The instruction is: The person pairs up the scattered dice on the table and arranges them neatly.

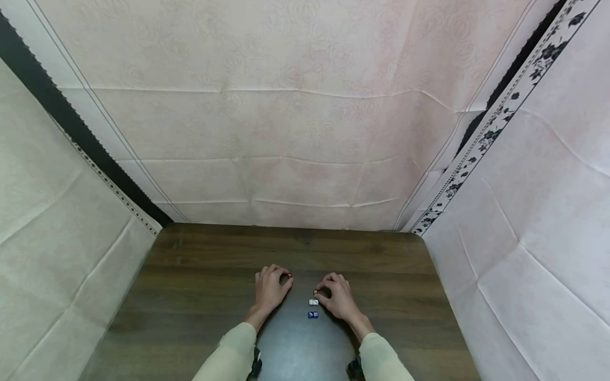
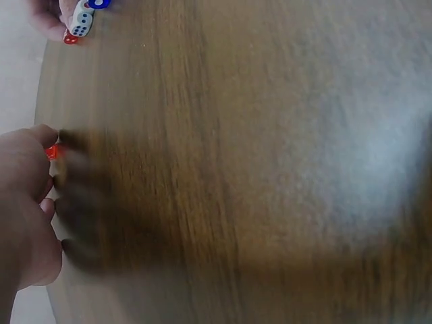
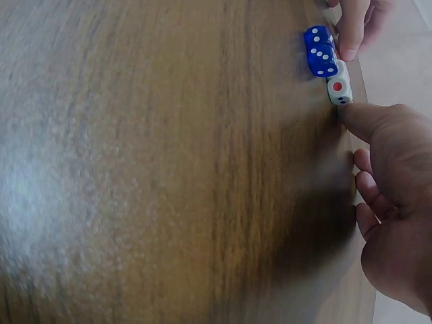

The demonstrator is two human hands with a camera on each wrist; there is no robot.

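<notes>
My left hand (image 1: 270, 288) pinches a small red die (image 2: 51, 152) between thumb and fingertip, left of the other dice. My right hand (image 1: 339, 298) has thumb and index finger on another red die (image 1: 315, 291), at the far end of a short row. Nearer to me in that row come white dice (image 1: 313, 302), then a pair of blue dice (image 1: 312, 315) side by side. The right wrist view shows the blue dice (image 3: 320, 52) with white pips and a white die (image 3: 339, 88) with one red pip; the right thumb hides the red die there.
The dice lie on a brown wood-grain table (image 1: 200, 286). Pale patterned cloth (image 1: 295, 132) hangs behind the table's far edge, with more cloth on the left (image 1: 57, 238) and right (image 1: 534, 222).
</notes>
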